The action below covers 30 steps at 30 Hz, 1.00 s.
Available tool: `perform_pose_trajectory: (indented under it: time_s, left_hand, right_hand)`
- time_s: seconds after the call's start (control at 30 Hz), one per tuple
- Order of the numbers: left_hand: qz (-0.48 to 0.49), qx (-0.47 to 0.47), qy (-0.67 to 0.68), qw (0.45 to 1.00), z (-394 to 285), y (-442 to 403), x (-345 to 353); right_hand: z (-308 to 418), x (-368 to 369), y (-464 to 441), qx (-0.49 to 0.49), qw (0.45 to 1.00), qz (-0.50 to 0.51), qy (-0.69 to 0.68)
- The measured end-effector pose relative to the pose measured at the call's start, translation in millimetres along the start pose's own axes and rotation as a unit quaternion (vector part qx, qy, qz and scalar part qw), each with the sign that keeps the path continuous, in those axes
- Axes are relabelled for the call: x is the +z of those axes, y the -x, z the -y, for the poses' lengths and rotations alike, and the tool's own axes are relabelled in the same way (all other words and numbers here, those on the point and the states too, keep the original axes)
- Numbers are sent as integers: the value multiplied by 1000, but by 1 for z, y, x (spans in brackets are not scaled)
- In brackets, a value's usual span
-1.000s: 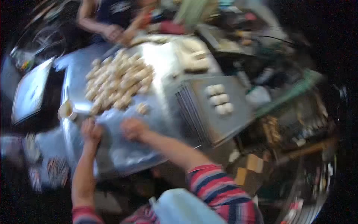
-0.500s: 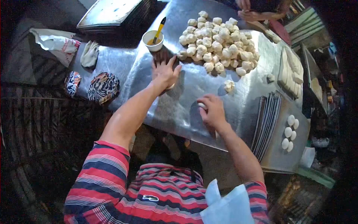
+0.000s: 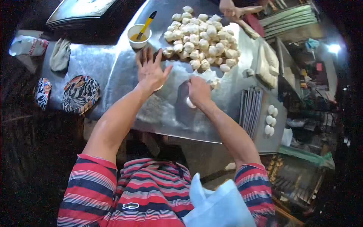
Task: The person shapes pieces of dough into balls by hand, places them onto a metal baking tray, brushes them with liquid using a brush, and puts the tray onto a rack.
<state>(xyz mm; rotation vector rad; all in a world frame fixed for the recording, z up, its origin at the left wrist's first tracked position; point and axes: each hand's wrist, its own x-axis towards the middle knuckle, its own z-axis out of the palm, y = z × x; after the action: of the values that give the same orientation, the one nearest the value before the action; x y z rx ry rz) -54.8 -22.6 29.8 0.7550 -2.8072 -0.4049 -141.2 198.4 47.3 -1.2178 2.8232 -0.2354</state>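
While a dough piece is mostly covered by the splayed left hand, a second dough piece is part-hidden by the curled right hand, its grip unclear, mid-frame on the counter.

There are 6 white balls on the tray, 1 bowl, 1 brush and 2 patterned bundles.

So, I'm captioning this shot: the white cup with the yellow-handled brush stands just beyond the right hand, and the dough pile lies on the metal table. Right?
Not quite: the head view shows the white cup with the brush just beyond the left hand, not the right. The dough pile does lie on the metal table.
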Motion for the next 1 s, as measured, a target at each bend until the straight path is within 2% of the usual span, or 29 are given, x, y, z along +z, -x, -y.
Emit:
perform_pose_trajectory:
  time_s: [0.1, 0.13, 0.2, 0.23, 0.27, 0.33, 0.37, 0.4, 0.43, 0.47, 0.5, 0.53, 0.57, 0.6, 0.63, 0.67, 0.7, 0.77, 0.83, 0.87, 0.9, 0.93, 1.0]
  left_hand:
    - [9, -5, 10, 1000, -1, 1, -4]
    - [-15, -1, 17, 1000, 0, 2, -1]
    - [9, -11, 13, 1000, -4, 8, 0]
    - [5, -17, 8, 1000, -2, 0, -1]
    - [-22, -21, 13, 999, 3, -4, -4]
    - [-59, -8, 35, 998, 2, 0, 5]
    - [-22, -39, 175, 984, 15, -8, 6]
    - [27, -59, 313, 948, 33, -12, 7]
    - [17, -35, 416, 909, 37, -2, -16]
    - [-2, -2, 228, 974, 47, 17, -18]
    - [36, 54, 74, 995, 52, 40, -32]
    - [-4, 72, 80, 994, 61, 55, -15]
    - [37, 6, 135, 990, 40, 66, -33]
    - [147, -161, 177, 960, -34, 75, -94]
    - [52, -66, 293, 952, 22, 77, -11]
    - [54, -61, 356, 931, 8, 77, 8]
    - [100, -87, 371, 919, -77, 80, -36]
    - [128, -5, 425, 896, -169, 68, -24]
    - [113, 120, 363, 917, -308, 62, -45]
    - [78, 170, 387, 903, -361, 59, -26]
    - [153, 167, 472, 852, -425, 61, -34]
    - [177, 198, 472, 841, -477, 59, -27]
    - [153, 264, 446, 841, -577, 62, -13]
  right_hand:
    - [24, -50, -20, 77, 953, -203, -211]
    - [24, -42, -12, 32, 942, -308, -127]
    - [4, 21, 15, 32, 967, -251, -8]
    - [8, 25, 9, 23, 971, -233, 52]
    - [10, 25, 10, 49, 977, -209, 20]
    - [-1, 38, 29, 30, 987, -148, -50]
    - [-12, 35, 12, 9, 987, -139, -79]
    - [-6, 22, 17, 21, 974, -173, -142]
    - [-7, 13, 34, 3, 984, -134, -121]
    - [-13, 3, 56, -1, 991, -96, -93]
    - [-6, -20, 79, 46, 990, -56, -117]
    - [-10, -21, 103, 37, 973, -100, -206]
    - [-12, -19, 128, 63, 946, -67, -310]
    - [-22, -22, 143, 70, 907, -43, -413]
    - [-29, -79, 160, 112, 885, 50, -449]
    - [-51, -102, 179, 125, 866, 23, -484]
    - [-79, -120, 194, 133, 845, 8, -518]
    - [-157, -167, 231, 145, 823, -100, -540]
    - [-252, -209, 265, 198, 819, -191, -503]
    - [-296, -217, 281, 231, 789, -251, -511]
    - [-340, -226, 293, 264, 757, -306, -513]
    - [-382, -232, 302, 291, 770, -315, -472]
    - [-452, -232, 314, 325, 788, -315, -418]
